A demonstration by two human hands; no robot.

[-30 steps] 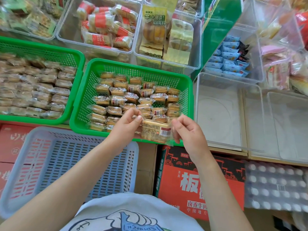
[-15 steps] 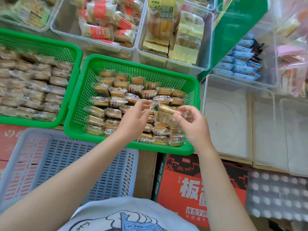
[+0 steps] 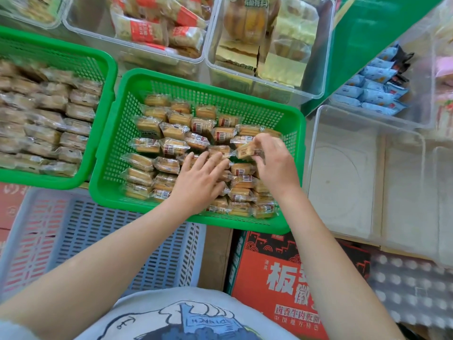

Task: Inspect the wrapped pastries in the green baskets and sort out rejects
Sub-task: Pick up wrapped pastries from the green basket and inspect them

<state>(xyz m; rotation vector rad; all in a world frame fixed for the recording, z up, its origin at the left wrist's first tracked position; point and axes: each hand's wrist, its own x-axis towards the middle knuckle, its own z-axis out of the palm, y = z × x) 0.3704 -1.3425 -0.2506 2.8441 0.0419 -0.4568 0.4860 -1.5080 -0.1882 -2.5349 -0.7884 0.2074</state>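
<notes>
A green basket (image 3: pixel 115 192) in the middle holds several clear-wrapped golden pastries (image 3: pixel 169 147). A second green basket (image 3: pixel 107 77) at the left is packed with similar wrapped pastries (image 3: pixel 56 119). My right hand (image 3: pixel 274 165) pinches one wrapped pastry (image 3: pixel 246 150) just above the pile at the middle basket's right side. My left hand (image 3: pixel 201 180) lies with straight, spread fingers on the pastries in the basket's middle, holding nothing.
An empty blue-grey slotted crate (image 3: pixel 73 241) sits below the baskets. A clear empty bin (image 3: pixel 367 173) stands at the right. Clear bins of other packaged snacks (image 3: pixel 152 30) line the back. Red cartons (image 3: pixel 282 278) lie underneath.
The pastry held by both hands near the basket's front edge moved up over the pile. My left hand let go and now rests flat on the pastries; my right hand alone holds it.
</notes>
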